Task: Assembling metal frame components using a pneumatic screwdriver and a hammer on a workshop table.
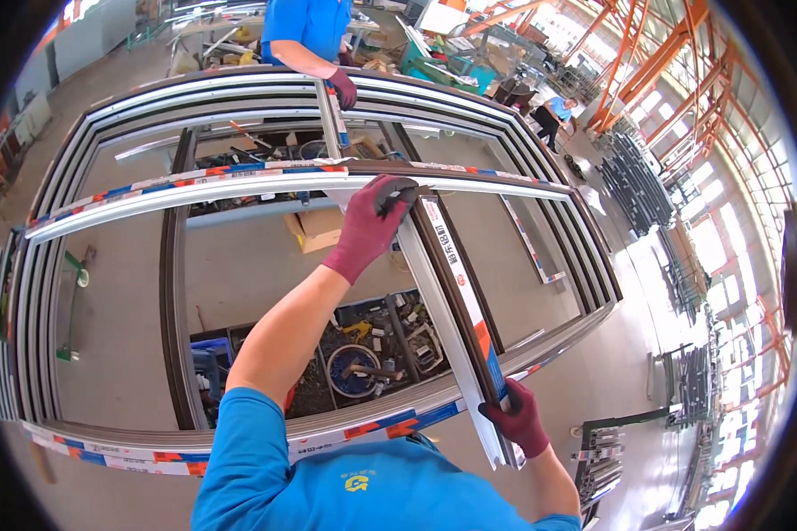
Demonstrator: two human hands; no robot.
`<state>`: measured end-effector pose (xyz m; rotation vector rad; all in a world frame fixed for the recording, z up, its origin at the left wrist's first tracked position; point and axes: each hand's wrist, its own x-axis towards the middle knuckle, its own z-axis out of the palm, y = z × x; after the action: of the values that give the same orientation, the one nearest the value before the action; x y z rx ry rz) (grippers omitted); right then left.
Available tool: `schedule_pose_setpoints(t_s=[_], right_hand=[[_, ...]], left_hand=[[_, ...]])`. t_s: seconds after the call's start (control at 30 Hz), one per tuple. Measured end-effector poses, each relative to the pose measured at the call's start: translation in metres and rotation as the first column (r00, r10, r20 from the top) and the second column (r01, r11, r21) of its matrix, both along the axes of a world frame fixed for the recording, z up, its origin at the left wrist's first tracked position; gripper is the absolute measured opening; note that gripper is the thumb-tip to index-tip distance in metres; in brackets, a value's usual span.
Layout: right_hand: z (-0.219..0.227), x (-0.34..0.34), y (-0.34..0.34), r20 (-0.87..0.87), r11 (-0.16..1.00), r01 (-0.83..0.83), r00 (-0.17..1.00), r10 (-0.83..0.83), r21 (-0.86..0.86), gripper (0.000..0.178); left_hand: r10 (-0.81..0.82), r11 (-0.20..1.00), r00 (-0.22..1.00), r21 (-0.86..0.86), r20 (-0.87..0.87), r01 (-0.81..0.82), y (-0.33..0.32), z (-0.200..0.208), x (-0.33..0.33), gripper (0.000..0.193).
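A long aluminium profile (452, 283), silver and dark brown with printed protective tape, runs from the middle of the frame toward my right side. My right hand (516, 420), in a maroon glove with a dark palm, is closed around its near end. My left hand (376, 221), gloved alike, is curled at its far end, where it meets a taped crossbar (239, 184). What the left fingers hold is hidden. Both profiles lie over a stack of large rectangular metal frames (173, 301). Across the stack, a co-worker's gloved hand (342, 88) grips a short upright profile (331, 119).
Below the frames sit a compartmented tray (301, 398) of small hardware, a round blue-rimmed basin (354, 370) and an open cardboard box (314, 228). Stacked dark profiles (638, 181) lie at the right. Another person (555, 115) bends down farther back.
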<state>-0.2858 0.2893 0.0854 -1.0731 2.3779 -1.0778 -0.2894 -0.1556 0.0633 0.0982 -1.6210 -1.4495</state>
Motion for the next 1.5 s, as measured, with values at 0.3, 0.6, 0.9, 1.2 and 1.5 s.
schedule_pose_setpoints(t_s=[0.3, 0.6, 0.9, 1.2, 1.5], right_hand=[[-0.003, 0.003, 0.008, -0.032, 0.999, 0.006, 0.999, -0.005, 0.035, 0.049], [-0.027, 0.018, 0.028, 0.165, 0.997, 0.074, 0.984, -0.070, -0.017, 0.043], [-0.025, 0.015, 0.024, 0.368, 0.988, 0.143, 0.923, -0.112, -0.057, 0.050], [-0.019, 0.009, 0.014, 0.332, 0.980, 0.188, 0.930, -0.156, -0.065, 0.055], [-0.009, 0.012, -0.032, -0.029, 0.981, 0.189, 0.982, -0.188, 0.038, 0.060]], left_hand=[[0.259, 0.888, 0.966, -0.393, -0.003, -0.239, 0.000, 0.017, 0.005, 0.022], [-0.221, 0.945, 0.972, 0.231, -0.075, 0.233, -0.007, -0.023, -0.008, 0.017], [-0.131, 0.843, 0.986, 0.511, -0.106, 0.167, -0.019, -0.036, -0.010, 0.018], [-0.294, 0.830, 0.952, 0.515, 0.081, 0.212, 0.016, -0.075, 0.007, 0.029], [-0.685, 0.481, 0.722, 0.807, 0.101, 0.344, 0.161, -0.086, 0.037, 0.052]])
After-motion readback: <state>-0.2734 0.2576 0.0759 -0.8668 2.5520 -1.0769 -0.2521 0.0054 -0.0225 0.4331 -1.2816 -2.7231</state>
